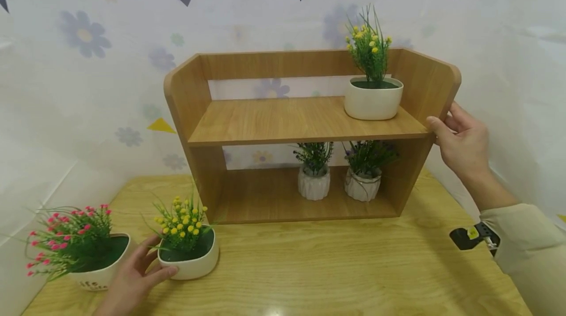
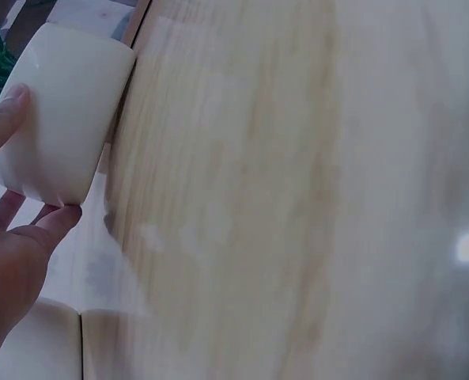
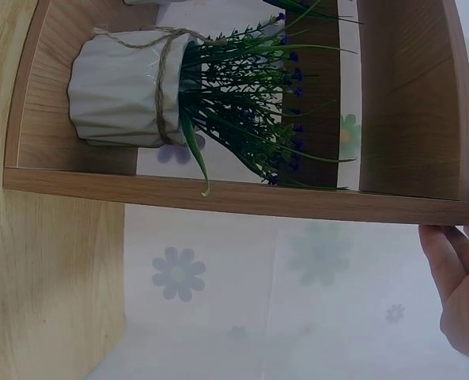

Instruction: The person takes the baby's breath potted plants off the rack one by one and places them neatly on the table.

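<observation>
At the front left, my left hand (image 1: 134,276) grips the end of a cream oval flowerpot (image 1: 192,264) with yellow flowers. Its thumb lies on the pot's front and the fingers reach round the end; in the left wrist view the flowerpot (image 2: 68,111) shows between thumb and fingers. My right hand (image 1: 466,144) holds the right side panel of a wooden two-tier shelf (image 1: 274,119), thumb on the front edge and fingers behind. In the right wrist view, fingertips (image 3: 436,245) touch the panel's outer face. A second flowerpot (image 1: 99,279) with pink flowers stands left of the left hand.
On the upper tier, at the right, stands a cream flowerpot (image 1: 373,100) with yellow flowers. Two white ribbed pots, one at left (image 1: 314,183) and a twine-tied pot (image 1: 362,186), stand on the lower tier. The wooden table (image 1: 309,267) meets a flower-patterned backdrop (image 1: 128,75) behind.
</observation>
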The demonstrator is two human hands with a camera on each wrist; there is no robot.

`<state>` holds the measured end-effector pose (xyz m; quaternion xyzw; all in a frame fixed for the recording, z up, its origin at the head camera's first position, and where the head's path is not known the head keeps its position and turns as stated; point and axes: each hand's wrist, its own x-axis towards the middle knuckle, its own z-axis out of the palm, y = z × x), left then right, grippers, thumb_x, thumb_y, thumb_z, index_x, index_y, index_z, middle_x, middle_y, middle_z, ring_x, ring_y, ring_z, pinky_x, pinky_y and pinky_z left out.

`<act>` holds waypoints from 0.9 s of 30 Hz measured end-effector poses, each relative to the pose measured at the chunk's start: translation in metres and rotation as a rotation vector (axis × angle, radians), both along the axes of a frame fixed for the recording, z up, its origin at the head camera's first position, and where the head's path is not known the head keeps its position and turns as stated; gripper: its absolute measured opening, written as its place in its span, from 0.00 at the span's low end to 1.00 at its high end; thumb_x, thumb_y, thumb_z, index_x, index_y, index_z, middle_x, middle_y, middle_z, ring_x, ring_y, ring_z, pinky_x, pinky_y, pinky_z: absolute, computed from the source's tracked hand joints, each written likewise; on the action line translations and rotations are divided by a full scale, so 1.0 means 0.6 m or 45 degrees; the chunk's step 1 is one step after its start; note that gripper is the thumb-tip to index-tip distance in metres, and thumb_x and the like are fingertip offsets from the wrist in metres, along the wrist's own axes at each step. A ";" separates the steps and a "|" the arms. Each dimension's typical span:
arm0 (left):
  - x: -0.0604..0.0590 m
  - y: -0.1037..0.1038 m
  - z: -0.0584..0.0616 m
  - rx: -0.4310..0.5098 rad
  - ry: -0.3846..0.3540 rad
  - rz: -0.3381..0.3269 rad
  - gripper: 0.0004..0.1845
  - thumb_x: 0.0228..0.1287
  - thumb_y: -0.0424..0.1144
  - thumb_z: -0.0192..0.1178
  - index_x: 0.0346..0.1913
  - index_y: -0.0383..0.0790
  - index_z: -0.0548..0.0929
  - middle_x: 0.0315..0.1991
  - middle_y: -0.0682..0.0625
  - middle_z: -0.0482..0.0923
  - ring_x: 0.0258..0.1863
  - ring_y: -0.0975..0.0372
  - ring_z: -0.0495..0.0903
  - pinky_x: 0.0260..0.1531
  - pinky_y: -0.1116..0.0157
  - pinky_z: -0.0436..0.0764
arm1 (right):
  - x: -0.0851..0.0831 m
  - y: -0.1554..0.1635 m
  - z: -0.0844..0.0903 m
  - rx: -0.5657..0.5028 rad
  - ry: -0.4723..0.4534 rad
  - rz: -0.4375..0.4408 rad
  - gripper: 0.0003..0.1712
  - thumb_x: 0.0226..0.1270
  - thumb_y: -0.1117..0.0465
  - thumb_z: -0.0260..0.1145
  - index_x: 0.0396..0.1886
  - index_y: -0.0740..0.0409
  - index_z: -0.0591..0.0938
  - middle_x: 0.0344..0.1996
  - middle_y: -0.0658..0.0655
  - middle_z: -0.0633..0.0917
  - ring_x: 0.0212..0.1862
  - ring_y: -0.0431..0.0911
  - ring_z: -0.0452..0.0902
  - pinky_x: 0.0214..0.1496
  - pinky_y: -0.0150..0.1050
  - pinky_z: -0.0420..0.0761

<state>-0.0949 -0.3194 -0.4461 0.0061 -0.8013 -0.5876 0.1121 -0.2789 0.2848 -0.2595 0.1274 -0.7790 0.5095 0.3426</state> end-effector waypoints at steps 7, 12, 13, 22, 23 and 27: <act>-0.005 -0.014 -0.006 0.119 0.016 -0.062 0.39 0.60 0.19 0.66 0.73 0.37 0.63 0.71 0.48 0.62 0.50 0.80 0.74 0.42 0.72 0.82 | 0.000 0.001 -0.001 -0.013 -0.015 -0.005 0.31 0.70 0.67 0.66 0.72 0.50 0.74 0.58 0.62 0.81 0.41 0.25 0.81 0.35 0.25 0.80; 0.001 -0.024 0.005 -0.050 -0.137 -0.025 0.44 0.63 0.25 0.67 0.75 0.22 0.51 0.74 0.23 0.46 0.51 0.78 0.73 0.43 0.76 0.78 | 0.000 -0.001 0.000 -0.018 0.004 -0.005 0.31 0.70 0.67 0.67 0.71 0.51 0.75 0.54 0.55 0.84 0.40 0.26 0.82 0.34 0.25 0.81; 0.002 -0.027 0.008 -0.079 -0.177 -0.014 0.45 0.64 0.27 0.67 0.76 0.23 0.50 0.74 0.23 0.46 0.51 0.78 0.73 0.43 0.77 0.77 | 0.000 -0.002 0.000 -0.024 0.010 0.002 0.30 0.69 0.68 0.67 0.71 0.51 0.75 0.52 0.52 0.85 0.40 0.26 0.82 0.34 0.25 0.81; 0.004 -0.031 0.021 -0.089 -0.341 -0.008 0.50 0.64 0.34 0.69 0.78 0.26 0.46 0.75 0.23 0.46 0.46 0.82 0.72 0.44 0.75 0.78 | 0.001 -0.002 0.002 -0.050 0.034 0.030 0.30 0.69 0.69 0.67 0.70 0.52 0.76 0.46 0.42 0.85 0.39 0.27 0.82 0.34 0.25 0.81; 0.005 -0.031 0.021 -0.091 -0.344 -0.008 0.50 0.64 0.34 0.69 0.78 0.26 0.46 0.75 0.23 0.46 0.46 0.83 0.71 0.45 0.75 0.78 | 0.001 -0.002 0.002 -0.038 0.035 0.022 0.30 0.69 0.69 0.67 0.70 0.52 0.76 0.47 0.43 0.85 0.40 0.26 0.82 0.34 0.25 0.80; 0.008 -0.034 0.018 -0.105 -0.314 -0.020 0.50 0.63 0.33 0.69 0.78 0.26 0.46 0.75 0.24 0.45 0.57 0.73 0.73 0.46 0.77 0.77 | 0.002 -0.002 0.000 -0.024 0.033 0.021 0.31 0.69 0.69 0.66 0.70 0.52 0.75 0.51 0.49 0.84 0.41 0.26 0.81 0.35 0.25 0.80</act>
